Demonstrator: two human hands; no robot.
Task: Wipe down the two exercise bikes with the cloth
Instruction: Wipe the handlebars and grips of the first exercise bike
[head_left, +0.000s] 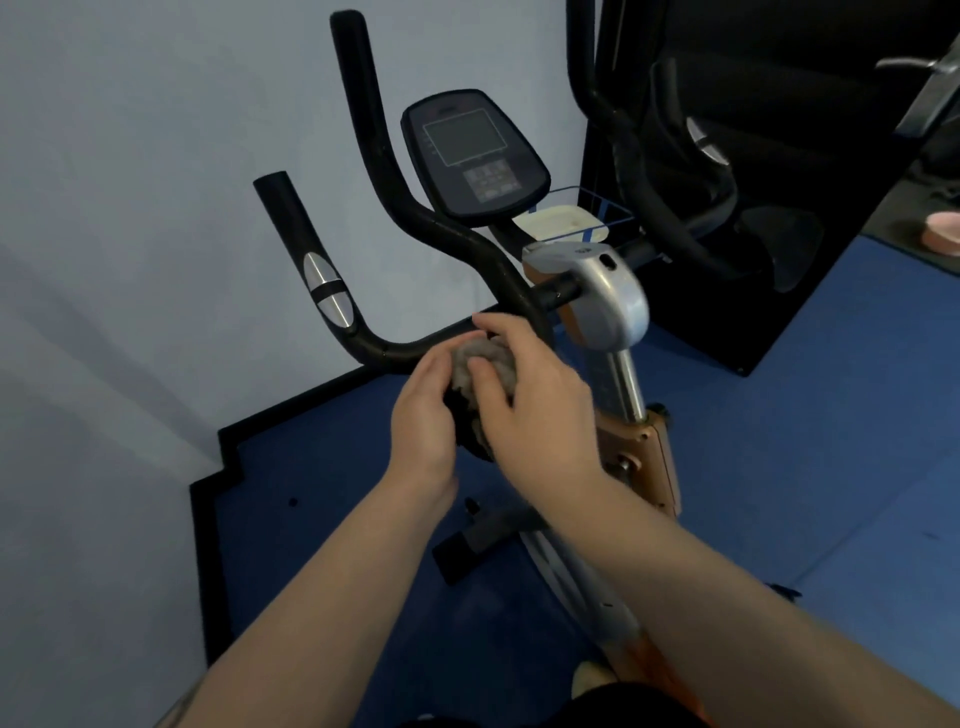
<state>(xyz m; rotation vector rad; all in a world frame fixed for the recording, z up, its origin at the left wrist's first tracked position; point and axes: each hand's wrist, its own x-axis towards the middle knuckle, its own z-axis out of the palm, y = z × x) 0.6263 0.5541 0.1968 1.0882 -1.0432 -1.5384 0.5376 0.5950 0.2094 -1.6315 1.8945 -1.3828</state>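
Observation:
An exercise bike stands right in front of me, with black curved handlebars (400, 218), a dark console (475, 156) and a silver and orange stem (615, 312). Both my hands hold a bunched grey cloth (480, 358) just below the left handlebar bend. My left hand (423, 415) grips the cloth from the left. From the right, my right hand (535, 400) curls over it, fingers pressed into the fabric. Part of the cloth is hidden between the hands. A second bike's dark handlebar (675, 208) shows at the right against a black panel.
A pale wall stands close behind the bike on the left. Blue floor mats (805, 441) cover the ground, edged in black. A white tray (561, 221) in a blue wire holder sits behind the console. The bike's black base bar (478, 545) lies below my hands.

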